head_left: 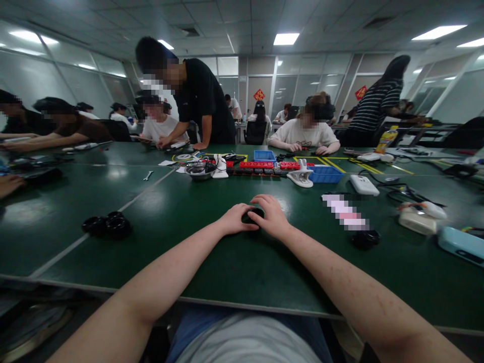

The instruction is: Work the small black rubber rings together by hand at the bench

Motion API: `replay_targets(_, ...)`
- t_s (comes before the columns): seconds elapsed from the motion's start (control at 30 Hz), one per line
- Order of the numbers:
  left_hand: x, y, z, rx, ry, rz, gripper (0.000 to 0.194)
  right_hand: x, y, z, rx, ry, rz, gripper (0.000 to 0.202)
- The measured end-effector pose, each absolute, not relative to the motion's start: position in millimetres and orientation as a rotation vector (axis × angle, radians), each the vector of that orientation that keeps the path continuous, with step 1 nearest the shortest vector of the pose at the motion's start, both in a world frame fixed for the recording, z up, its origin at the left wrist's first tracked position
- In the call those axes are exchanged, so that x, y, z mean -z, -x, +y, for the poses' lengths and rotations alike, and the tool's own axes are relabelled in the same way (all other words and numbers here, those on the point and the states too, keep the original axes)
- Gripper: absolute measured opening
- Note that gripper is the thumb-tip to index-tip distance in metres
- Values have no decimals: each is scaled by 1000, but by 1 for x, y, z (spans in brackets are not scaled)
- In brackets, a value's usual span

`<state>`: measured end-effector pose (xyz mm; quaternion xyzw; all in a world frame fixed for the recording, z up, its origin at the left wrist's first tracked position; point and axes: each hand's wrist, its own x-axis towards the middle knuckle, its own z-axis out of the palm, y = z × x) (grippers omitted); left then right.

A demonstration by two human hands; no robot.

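On the green table in front of me, a round black object (252,216), perhaps a coil or roll, lies between my two hands. My left hand (240,219) curves around its left side, thumb toward me. From the right, my right hand (270,216) wraps it, with fingers over the far edge and the thumb across its top. The fingers hide much of its outline, so its exact kind is unclear. Similar black round pieces (107,225) sit together to the left, and another black round piece (365,239) is on the right.
Across the middle run red power strips (260,165), a white clip stand (301,174), blue bins (325,174) and a metal bowl (200,170). A small wrench (148,175) lies left. White adapters (363,185), cables and a light-blue case (462,245) occupy the right. People work opposite.
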<state>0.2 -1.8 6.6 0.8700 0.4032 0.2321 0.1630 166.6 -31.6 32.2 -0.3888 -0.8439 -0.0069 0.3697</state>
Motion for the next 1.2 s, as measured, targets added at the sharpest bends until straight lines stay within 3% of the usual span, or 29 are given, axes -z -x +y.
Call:
replay_targets(0.1,-9,-3,-8,-695,-2505,1256,70,-33,-169,-28,71,1198,-2136,37)
replay_targets(0.47,-6,-15,-15,-651,-2566,1594,46,-23,-165,-17,64,1454,-2129,34)
replay_targets(1.2,5,-11,62,-644,-2445,1426,35,-16,-151,21,13,1422,-1970,26)
